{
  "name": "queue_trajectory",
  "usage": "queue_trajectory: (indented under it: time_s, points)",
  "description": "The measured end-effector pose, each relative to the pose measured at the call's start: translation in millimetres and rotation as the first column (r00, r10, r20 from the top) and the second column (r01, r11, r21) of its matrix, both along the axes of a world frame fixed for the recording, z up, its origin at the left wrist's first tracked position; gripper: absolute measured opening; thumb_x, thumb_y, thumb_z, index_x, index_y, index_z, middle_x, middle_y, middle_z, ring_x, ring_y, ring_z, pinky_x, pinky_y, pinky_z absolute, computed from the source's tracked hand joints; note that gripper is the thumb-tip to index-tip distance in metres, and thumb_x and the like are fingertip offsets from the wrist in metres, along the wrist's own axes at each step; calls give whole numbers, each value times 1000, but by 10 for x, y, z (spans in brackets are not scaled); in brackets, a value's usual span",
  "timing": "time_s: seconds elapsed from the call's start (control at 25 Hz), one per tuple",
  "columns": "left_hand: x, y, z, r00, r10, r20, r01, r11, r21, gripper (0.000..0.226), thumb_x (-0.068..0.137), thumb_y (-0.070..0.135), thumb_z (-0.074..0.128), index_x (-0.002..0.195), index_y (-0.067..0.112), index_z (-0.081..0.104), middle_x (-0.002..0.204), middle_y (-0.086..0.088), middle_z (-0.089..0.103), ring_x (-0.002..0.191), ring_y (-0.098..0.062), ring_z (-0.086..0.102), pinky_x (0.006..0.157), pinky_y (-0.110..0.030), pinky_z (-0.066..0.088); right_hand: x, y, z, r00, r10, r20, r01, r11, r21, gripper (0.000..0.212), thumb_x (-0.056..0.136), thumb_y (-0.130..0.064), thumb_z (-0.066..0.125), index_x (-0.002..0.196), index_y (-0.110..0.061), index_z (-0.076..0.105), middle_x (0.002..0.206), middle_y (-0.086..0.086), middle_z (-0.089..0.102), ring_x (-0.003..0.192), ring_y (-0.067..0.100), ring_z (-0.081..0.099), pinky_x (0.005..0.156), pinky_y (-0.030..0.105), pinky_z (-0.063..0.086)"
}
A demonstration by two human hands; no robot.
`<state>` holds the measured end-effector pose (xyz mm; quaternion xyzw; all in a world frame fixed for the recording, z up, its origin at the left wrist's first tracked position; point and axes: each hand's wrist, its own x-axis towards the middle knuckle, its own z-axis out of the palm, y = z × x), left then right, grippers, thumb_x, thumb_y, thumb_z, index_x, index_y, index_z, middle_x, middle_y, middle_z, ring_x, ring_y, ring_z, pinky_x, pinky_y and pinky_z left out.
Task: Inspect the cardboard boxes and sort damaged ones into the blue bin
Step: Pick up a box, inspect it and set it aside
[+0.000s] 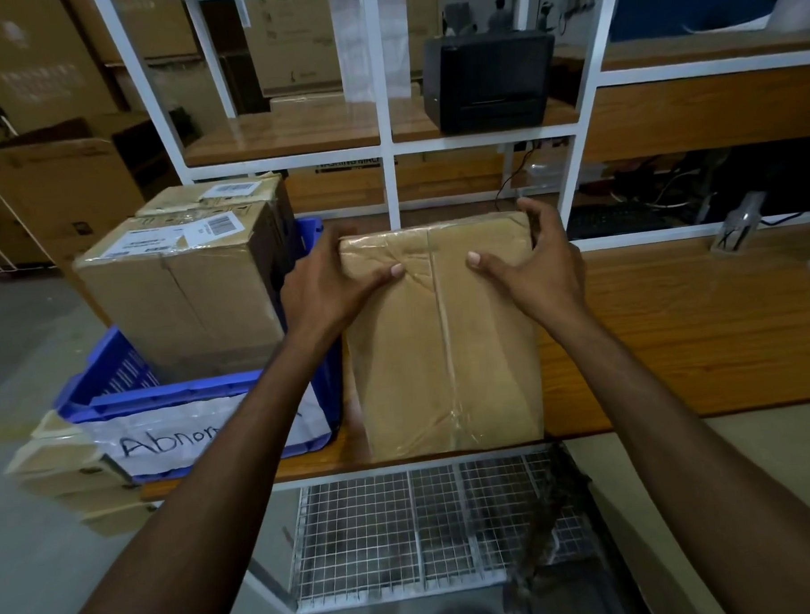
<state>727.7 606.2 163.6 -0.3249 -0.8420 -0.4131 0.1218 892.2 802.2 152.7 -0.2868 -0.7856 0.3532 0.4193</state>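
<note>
- Currently the wooden table (673, 332) is used as support, and plenty of bare top is offered for turning.
- Just left of the work the blue bin (165, 396) is set, with two labelled boxes (179, 288) stood inside.
- Flat on the table, beside that bin, the cardboard box (442, 351) is laid; every face and taped seam is best turned into view before a verdict is given.
- Its far corners are clasped by the left hand (328, 287) and the right hand (536, 264), thumbs pressed on top.
</note>
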Motion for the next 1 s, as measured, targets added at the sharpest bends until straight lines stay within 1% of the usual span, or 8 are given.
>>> queue_trajectory:
  time_s: [0.12, 0.28, 0.4, 0.52, 0.64, 0.8, 0.92, 1.0]
  points:
    - [5, 76, -39, 999, -10, 37, 9, 1000, 2, 90, 79, 66, 80, 153, 32, 41, 143, -4, 63, 127, -28, 62, 94, -37, 48, -55, 53, -86, 1000, -17, 11, 18, 997, -79, 94, 77, -49, 88, 153, -31, 36, 148, -3, 53, 125, 8, 47, 97, 31, 43]
    - [26, 149, -279, 980, -106, 168, 115, 992, -49, 133, 77, 52, 88, 166, 31, -9, 168, -11, 32, 144, -42, 45, 110, -55, 41, -99, 48, -339, 990, 72, 118, -55, 988, -143, 107, 77, -46, 89, 158, -32, 20, 148, -1, 50, 123, 15, 49, 94, 35, 42]
    - [-25, 182, -397, 967, -53, 248, 54, 999, 3, 125, 81, 52, 85, 166, 27, -4, 163, -14, 40, 142, -42, 47, 110, -55, 41, -164, 90, -413, 992, 45, 118, -27, 988, -150, 102, 77, -47, 88, 155, -28, 25, 144, 2, 53, 125, 22, 54, 92, 33, 41]
    - [-21, 181, -592, 923, -113, 367, 158, 983, -96, 123, 80, 47, 88, 164, 26, 1, 159, -13, 43, 141, -39, 48, 111, -57, 44, -123, 115, -640, 969, 140, 205, -90, 968, -235, 114, 73, -43, 92, 157, -31, 15, 140, -2, 51, 119, 17, 50, 93, 38, 45]
    - [17, 156, -802, 941, -68, 332, 103, 991, -89, 111, 83, 51, 83, 164, 27, 10, 155, -12, 49, 136, -38, 54, 105, -54, 47, -122, 101, -803, 982, 55, 183, -17, 979, -202, 101, 76, -46, 89, 154, -27, 27, 140, 1, 55, 123, 21, 55, 94, 39, 48]
    - [4, 153, -990, 919, -114, 378, 187, 969, -164, 124, 81, 56, 84, 164, 34, -6, 157, -12, 47, 134, -41, 55, 105, -56, 50, -117, 159, -901, 950, 198, 242, -128, 952, -276, 121, 71, -44, 93, 159, -31, 12, 138, -9, 46, 122, 16, 46, 94, 36, 42]
    - [29, 140, -1084, 916, -72, 395, 142, 978, -152, 116, 83, 62, 78, 163, 36, -1, 152, -11, 50, 130, -39, 57, 103, -53, 52, -112, 143, -991, 960, 128, 249, -59, 963, -265, 117, 69, -53, 92, 157, -31, 18, 142, -3, 52, 124, 22, 52, 96, 41, 48]
    - [15, 103, -1149, 883, -149, 445, 231, 964, -134, 123, 78, 67, 80, 161, 39, -6, 156, -9, 45, 134, -37, 54, 105, -57, 51, -71, 182, -1024, 936, 206, 287, -104, 938, -331, 125, 66, -49, 95, 158, -31, 12, 146, -2, 48, 127, 21, 49, 102, 43, 47]
